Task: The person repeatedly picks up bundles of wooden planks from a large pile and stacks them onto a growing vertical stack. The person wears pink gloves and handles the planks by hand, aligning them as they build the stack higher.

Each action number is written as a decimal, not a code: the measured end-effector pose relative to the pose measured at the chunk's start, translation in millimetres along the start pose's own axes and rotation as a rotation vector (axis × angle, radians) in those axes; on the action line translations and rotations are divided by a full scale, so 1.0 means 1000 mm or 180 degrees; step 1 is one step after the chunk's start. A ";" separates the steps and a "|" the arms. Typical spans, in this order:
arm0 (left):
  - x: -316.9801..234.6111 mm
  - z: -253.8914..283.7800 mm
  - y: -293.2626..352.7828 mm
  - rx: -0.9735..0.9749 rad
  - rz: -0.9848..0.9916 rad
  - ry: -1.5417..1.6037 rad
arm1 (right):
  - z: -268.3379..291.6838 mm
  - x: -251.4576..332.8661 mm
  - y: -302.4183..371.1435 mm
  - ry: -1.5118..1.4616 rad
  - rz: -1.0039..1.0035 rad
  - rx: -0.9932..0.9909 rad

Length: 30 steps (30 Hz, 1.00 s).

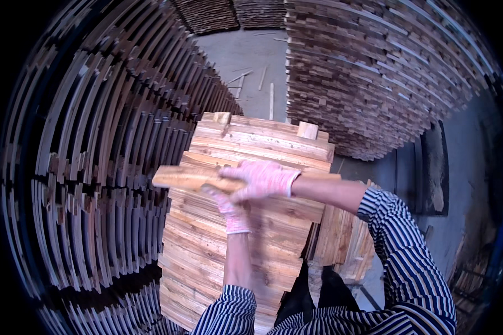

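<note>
Atop wood stack [223, 240]: right hand [264, 178] over 1 plank [184, 178], left hand [232, 211] at its near edge; can't tell either grip's closure.

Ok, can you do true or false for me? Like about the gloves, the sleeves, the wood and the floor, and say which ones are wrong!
1. The left hand and the right hand both wear pink-and-white cloth gloves. True.

2. The person's sleeves are plain red. False: they are dark-and-white striped cloth sleeves.

3. The long, light-brown wooden board at the hands sticks out past the left edge of the light-brown stack of wooden boards. True.

4. Nothing lies on the floor ahead. False: thin, pale wooden sticks lie on the grey floor.

5. Tall piles of wooden slats rise on both sides, left and right. True.
</note>
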<state>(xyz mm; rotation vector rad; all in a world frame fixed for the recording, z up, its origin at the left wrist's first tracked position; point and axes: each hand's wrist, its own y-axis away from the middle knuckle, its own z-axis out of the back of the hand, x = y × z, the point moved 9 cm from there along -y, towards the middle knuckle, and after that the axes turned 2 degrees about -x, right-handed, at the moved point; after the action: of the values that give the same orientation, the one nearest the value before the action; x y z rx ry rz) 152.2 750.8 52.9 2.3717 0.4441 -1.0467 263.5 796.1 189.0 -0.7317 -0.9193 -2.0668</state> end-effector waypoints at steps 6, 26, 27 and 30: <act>0.020 -0.040 0.008 0.0763 -0.1355 -0.6182 | 0.109 -0.117 -0.042 0.0966 -0.0230 -0.1362; 0.017 -0.067 0.016 0.0788 -0.1892 -0.6616 | 0.134 -0.249 0.070 0.0551 0.0209 -0.4293; 0.016 -0.081 0.019 0.0782 -0.2112 -0.6756 | 0.125 -0.281 0.128 -0.0174 0.0071 -0.4916; 0.031 -0.135 -0.012 0.0870 -0.3288 -0.6092 | 0.032 -0.379 0.240 -0.0862 -0.1837 -0.5007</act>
<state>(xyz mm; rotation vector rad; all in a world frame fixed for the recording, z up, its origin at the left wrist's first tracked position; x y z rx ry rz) 246.6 840.6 103.3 0.1889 0.6386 -3.1023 675.4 860.3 19.4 -1.6403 0.7469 -3.0542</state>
